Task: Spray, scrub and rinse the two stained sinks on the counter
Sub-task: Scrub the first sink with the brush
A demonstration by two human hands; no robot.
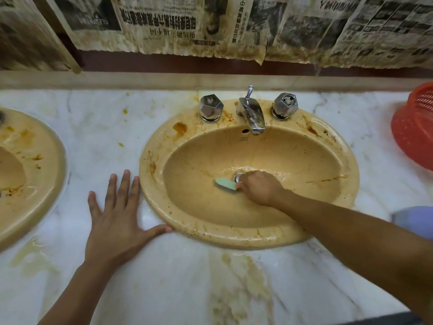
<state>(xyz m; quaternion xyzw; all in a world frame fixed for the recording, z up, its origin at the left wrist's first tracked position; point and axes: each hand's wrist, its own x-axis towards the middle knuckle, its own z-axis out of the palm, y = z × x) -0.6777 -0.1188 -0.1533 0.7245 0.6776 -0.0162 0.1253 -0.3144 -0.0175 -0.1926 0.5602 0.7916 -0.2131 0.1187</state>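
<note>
The left hand lies flat, fingers spread, on the bench — good bracing — while the right hand, clamped on the sponge, should press firmly, working outward from the drain to the sink rim's orange stains.

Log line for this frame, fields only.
phase: scrubbing | right hand: shut on green sponge, in middle sink near drain | left hand: open, flat on counter | left sink: stained

The left hand lies flat, palm down, fingers spread and the thumb stretched out to the side. The right arm reaches forward, bare to a pale sleeve, its hand curled closed, apparently in a grip; blur hides the fingers.
</note>
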